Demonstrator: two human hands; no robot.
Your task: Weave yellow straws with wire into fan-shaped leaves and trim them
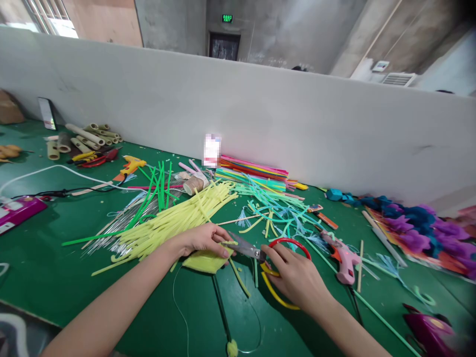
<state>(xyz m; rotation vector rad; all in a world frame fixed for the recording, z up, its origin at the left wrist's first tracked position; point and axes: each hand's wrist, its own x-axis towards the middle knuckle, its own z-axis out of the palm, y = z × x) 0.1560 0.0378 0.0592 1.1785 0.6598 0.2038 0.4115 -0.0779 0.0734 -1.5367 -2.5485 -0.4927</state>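
Note:
My left hand (pixel 208 240) is closed on a flat yellow-green fuzzy piece (pixel 204 263), which looks made of pipe cleaners laid side by side. In my right hand (pixel 297 275) is a pair of scissors (pixel 243 246) with red and yellow handles. Their blades point left and reach the upper edge of the piece, beside my left fingertips; whether they touch it is hard to see. A loose yellow-green strip (pixel 239 277) hangs or lies just below. Nearer me, a thin dark rod (pixel 220 302) ends at a small yellow-green fuzzy ball (pixel 232 348), with fine thread looping around.
Yellow-green pipe cleaners (pixel 178 218) lie piled beyond my left hand, green ones (pixel 159 186) behind. A pink glue gun (pixel 344 258) rests right of my right hand. A yellow glue gun (pixel 133 164) and bamboo pieces (pixel 87 139) are far left; purple flowers (pixel 412 240) far right.

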